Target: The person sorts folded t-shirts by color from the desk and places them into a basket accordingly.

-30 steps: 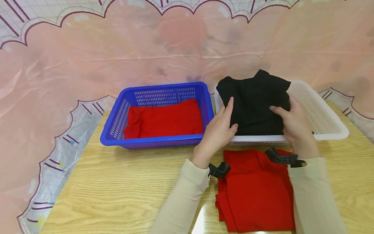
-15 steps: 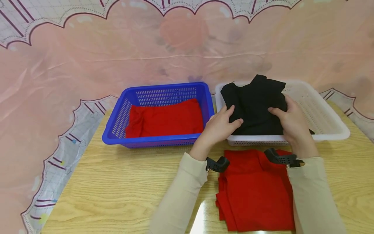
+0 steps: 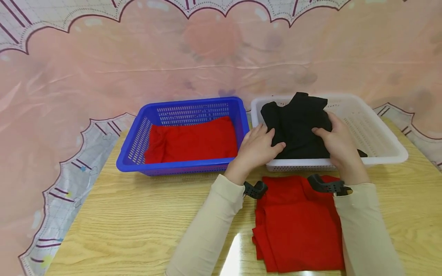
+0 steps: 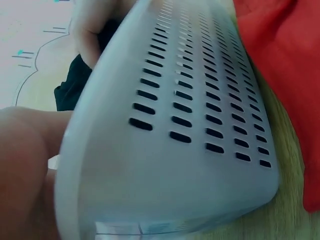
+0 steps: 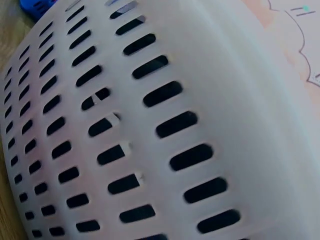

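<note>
Wooden table (image 3: 148, 222), black cloth (image 3: 298, 130) in right grip (image 3: 340, 145) at white basket (image 3: 378, 134), left grip (image 3: 255, 147) unclear

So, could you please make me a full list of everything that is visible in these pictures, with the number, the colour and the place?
table: one, light wood, under everything
backdrop: one, mostly pink with white patterned edging, behind the table
blue basket: one, blue, on the table's far side
white basket: one, white, right of the blue basket
black cloth: at least one piece, black, in the white basket
folded red cloth: at least one piece, red, on the table before the white basket
other red cloth: at least one piece, red, inside the blue basket
wrist devices: two, black, one per wrist
sleeves: two, cream, on both arms
left hand: one, bare, touching the black cloth's left side
right hand: one, bare, gripping its right side
</note>
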The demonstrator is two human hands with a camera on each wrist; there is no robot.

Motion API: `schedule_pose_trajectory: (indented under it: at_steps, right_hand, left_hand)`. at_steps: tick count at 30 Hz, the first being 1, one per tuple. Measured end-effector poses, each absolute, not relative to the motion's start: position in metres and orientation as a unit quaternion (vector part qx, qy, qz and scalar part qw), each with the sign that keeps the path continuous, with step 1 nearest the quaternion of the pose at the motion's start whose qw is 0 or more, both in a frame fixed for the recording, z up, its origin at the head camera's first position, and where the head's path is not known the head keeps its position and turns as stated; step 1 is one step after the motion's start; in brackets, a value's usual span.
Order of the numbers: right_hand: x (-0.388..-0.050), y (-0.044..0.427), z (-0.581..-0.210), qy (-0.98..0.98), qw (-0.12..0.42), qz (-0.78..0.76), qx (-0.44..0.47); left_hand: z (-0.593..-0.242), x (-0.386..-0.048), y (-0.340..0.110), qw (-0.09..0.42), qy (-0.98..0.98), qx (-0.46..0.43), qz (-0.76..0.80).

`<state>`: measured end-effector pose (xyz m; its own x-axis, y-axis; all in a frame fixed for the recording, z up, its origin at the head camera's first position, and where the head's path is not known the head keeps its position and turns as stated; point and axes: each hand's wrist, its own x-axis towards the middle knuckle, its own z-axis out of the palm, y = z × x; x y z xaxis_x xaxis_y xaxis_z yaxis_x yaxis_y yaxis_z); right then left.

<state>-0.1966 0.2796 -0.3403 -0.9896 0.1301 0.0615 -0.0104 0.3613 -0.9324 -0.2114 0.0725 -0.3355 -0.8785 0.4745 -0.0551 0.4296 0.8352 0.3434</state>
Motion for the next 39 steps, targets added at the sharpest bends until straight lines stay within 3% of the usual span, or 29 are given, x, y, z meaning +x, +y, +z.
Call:
schedule_pose_trajectory:
  at_steps: [9, 25, 39]
  right_hand:
    - [-0.197, 0.277, -0.339, -0.848, 0.046, 0.526, -0.045]
    - [-0.198, 0.275, -0.340, -0.883, 0.075, 0.456, -0.083]
    - [-0.197, 0.278, -0.342, -0.887, 0.067, 0.450, -0.080]
  left_hand:
    - [-0.339, -0.208, 0.075, 0.023, 0.970, 0.233, 0.073]
    - [-0.343, -0.207, 0.080, 0.032, 0.974, 0.221, 0.029]
    - [-0.345, -0.208, 0.087, 0.031, 0.976, 0.214, 0.009]
